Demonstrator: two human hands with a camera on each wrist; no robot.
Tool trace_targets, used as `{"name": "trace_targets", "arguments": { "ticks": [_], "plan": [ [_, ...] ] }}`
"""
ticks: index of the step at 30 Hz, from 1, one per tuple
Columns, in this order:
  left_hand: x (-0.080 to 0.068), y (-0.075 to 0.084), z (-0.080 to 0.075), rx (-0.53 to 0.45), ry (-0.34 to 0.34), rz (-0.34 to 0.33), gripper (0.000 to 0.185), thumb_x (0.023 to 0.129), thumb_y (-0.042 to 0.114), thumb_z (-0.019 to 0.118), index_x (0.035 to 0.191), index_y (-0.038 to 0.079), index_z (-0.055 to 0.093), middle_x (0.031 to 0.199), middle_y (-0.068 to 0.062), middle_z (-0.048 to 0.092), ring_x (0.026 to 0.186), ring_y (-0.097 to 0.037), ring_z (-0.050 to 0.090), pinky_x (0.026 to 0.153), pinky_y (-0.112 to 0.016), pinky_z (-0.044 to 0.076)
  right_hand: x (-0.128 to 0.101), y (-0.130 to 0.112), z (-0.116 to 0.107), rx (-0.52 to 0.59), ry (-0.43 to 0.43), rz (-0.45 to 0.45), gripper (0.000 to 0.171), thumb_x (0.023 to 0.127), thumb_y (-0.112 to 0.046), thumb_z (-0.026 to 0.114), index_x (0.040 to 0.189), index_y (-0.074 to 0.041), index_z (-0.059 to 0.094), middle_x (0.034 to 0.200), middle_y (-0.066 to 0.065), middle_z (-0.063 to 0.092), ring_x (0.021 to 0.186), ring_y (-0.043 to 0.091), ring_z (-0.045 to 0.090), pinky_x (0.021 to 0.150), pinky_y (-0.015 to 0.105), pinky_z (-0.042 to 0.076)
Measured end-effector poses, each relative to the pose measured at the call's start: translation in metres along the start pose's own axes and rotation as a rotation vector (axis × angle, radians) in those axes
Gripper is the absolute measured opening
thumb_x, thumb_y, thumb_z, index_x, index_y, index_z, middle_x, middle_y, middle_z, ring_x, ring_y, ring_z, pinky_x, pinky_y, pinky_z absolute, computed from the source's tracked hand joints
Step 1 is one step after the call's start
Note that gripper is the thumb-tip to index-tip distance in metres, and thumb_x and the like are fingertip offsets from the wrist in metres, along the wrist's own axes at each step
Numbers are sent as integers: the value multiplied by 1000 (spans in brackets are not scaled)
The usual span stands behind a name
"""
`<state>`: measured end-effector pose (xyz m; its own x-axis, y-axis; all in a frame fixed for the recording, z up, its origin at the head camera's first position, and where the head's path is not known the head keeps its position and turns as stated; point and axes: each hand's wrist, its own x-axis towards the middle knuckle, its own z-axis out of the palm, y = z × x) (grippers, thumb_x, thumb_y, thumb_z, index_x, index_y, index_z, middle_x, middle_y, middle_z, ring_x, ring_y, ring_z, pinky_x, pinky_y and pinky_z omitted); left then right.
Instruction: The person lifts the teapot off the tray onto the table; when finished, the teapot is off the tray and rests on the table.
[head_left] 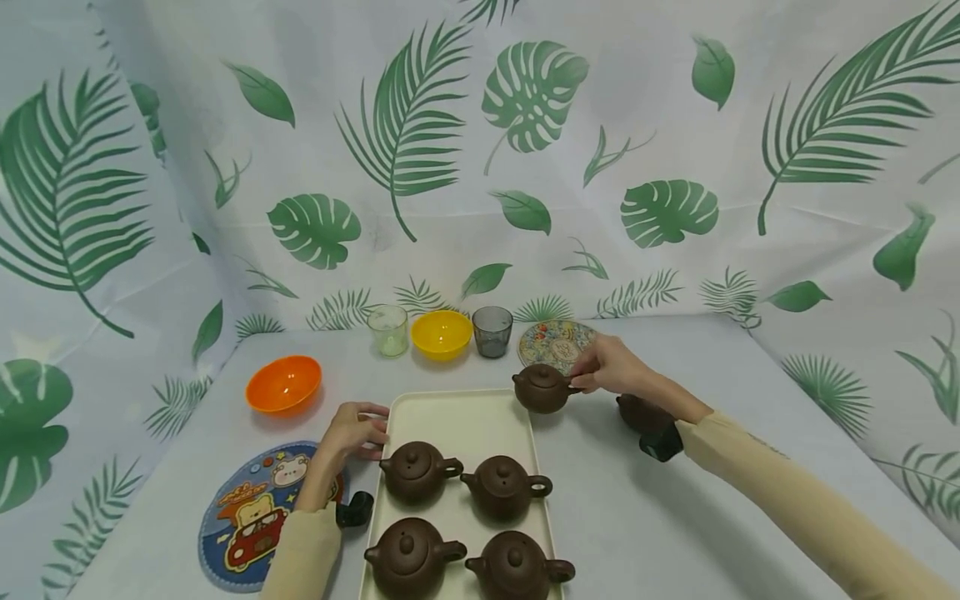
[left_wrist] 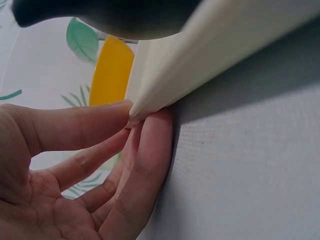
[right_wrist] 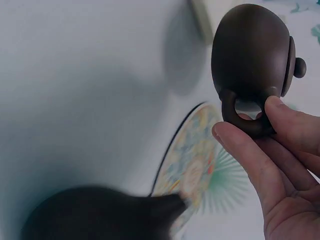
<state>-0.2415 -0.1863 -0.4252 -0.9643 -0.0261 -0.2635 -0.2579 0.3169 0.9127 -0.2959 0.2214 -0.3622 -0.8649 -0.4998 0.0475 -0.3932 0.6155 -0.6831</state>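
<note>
Teapot (head_left: 542, 388) hangs by its handle pinched in the right hand (head_left: 617, 367) at the tray (head_left: 450, 417) corner, left hand (head_left: 356, 429) fingers steadying the rim; lowering gently seems next.

The cream tray (head_left: 450, 417) has bare room across its far half, at 12 o'clock from four teapots (head_left: 480, 521) filling its near half. The right hand (head_left: 615, 367) pinches a fifth teapot (head_left: 542, 388) by its handle over the tray's 1 o'clock corner, and another teapot (head_left: 641, 412) stands at 3 o'clock behind that wrist. The left hand (head_left: 358, 431) blocks the 9 o'clock edge; bowls and cups (head_left: 441, 333) line 12 o'clock
</note>
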Motion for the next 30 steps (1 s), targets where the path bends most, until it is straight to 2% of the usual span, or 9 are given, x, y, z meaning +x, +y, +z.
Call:
{"name": "trace_targets", "arguments": {
  "ticks": [5, 13, 22, 30],
  "plan": [
    [0, -1, 0, 3, -10, -11, 43, 77, -12, 63, 120, -9, 58, 89, -18, 66, 65, -18, 63, 56, -33, 58, -9, 12, -4, 0, -24, 5, 13, 84, 5, 67, 93, 12, 71, 81, 20, 72, 69, 31, 71, 62, 33, 59],
    [1, -1, 0, -6, 4, -9, 46, 75, -11, 66, 120, -6, 60, 92, -19, 67, 66, -19, 65, 55, -34, 58, -9, 24, -3, -13, -41, 24, 11, 82, 6, 67, 90, 10, 72, 84, 20, 72, 69, 26, 71, 59, 30, 59],
    [0, 0, 0, -4, 5, -11, 47, 75, -12, 65, 121, -7, 59, 93, -19, 67, 67, -19, 65, 56, -34, 58, -9, 25, -4, -26, -58, 20, 10, 82, 2, 70, 90, 8, 73, 82, 16, 73, 69, 21, 70, 60, 29, 59],
    [0, 0, 1, 3, 6, -7, 47, 75, -11, 65, 121, -7, 59, 93, -19, 67, 68, -19, 65, 56, -34, 59, -9, 22, -4, -77, -22, 21, 12, 81, 0, 72, 91, 6, 73, 82, 14, 73, 72, 21, 70, 60, 30, 58]
  ]
}}
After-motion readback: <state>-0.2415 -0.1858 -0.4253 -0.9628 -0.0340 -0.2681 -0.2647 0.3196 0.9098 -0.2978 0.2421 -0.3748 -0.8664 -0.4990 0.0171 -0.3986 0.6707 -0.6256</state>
